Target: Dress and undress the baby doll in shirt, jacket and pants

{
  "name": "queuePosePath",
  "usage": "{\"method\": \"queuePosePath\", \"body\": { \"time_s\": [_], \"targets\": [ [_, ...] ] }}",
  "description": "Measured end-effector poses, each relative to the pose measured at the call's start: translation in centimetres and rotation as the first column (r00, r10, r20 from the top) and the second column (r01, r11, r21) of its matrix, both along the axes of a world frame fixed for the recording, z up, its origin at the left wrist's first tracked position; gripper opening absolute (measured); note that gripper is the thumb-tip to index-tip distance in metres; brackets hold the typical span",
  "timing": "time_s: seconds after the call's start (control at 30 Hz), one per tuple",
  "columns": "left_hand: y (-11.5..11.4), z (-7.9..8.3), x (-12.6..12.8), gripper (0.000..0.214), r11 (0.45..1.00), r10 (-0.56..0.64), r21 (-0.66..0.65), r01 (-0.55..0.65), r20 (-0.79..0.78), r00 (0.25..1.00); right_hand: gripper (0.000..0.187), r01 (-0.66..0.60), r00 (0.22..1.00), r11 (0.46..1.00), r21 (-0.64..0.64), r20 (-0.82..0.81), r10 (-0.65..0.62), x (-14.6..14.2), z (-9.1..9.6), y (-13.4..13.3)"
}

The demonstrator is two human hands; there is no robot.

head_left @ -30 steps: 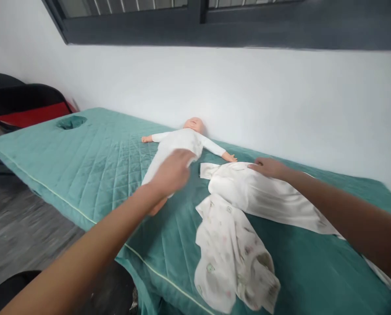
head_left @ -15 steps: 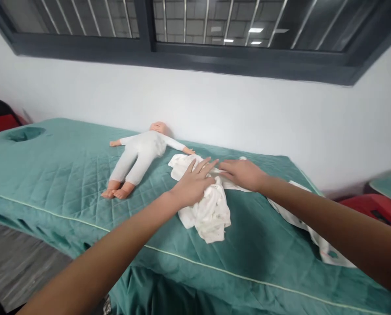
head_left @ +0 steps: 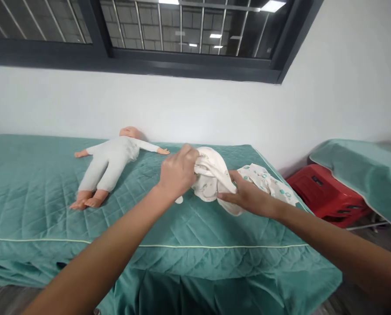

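Observation:
A baby doll point(head_left: 112, 159) in a white suit lies on its back on the teal quilted bed point(head_left: 51, 192), head toward the wall. To its right, my left hand point(head_left: 177, 171) is closed round a bunched white printed cloth point(head_left: 211, 175) and lifts it off the bed. My right hand point(head_left: 246, 197) pinches the same cloth lower down, thumb on top. The rest of the cloth point(head_left: 267, 181) trails to the right along the bed's edge.
A white wall and a dark-framed window point(head_left: 182, 39) stand behind the bed. A red stool point(head_left: 326, 194) sits on the floor to the right, beside a second teal bed point(head_left: 362, 175).
My view swung right. Both hands went from lying flat on the spread cloth to gripping it and gathering it into a bunch, raised off the bed.

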State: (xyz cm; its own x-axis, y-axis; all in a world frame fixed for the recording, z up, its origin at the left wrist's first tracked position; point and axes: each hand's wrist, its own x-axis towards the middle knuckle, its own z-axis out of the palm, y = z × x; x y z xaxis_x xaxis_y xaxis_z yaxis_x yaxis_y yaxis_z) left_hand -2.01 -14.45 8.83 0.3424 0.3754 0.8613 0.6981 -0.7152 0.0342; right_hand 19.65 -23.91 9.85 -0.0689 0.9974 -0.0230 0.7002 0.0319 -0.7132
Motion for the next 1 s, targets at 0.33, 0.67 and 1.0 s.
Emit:
{"method": "queuePosePath", "body": {
  "time_s": [0.33, 0.67, 1.0],
  "targets": [
    [-7.3, -0.2, -2.8, 0.039, 0.559, -0.400, -0.553, 0.618, 0.473, 0.785, 0.051, -0.254, 0.574, 0.962, -0.105, -0.817, 0.062, -7.9, -4.6, 0.1],
    [-4.1, -2.1, -9.2, 0.078, 0.670, -0.242, -0.664, 0.332, 0.228, 0.943, 0.054, -0.361, 0.501, 0.931, 0.053, -0.831, 0.242, -12.5, -3.8, 3.4],
    [-6.3, -3.5, -30.5, 0.067, 0.536, 0.308, -0.835, -0.126, 0.054, 0.950, 0.046, -0.242, 0.963, 0.955, 0.171, -0.077, 0.258, -6.7, -11.0, 5.5]
  ]
}}
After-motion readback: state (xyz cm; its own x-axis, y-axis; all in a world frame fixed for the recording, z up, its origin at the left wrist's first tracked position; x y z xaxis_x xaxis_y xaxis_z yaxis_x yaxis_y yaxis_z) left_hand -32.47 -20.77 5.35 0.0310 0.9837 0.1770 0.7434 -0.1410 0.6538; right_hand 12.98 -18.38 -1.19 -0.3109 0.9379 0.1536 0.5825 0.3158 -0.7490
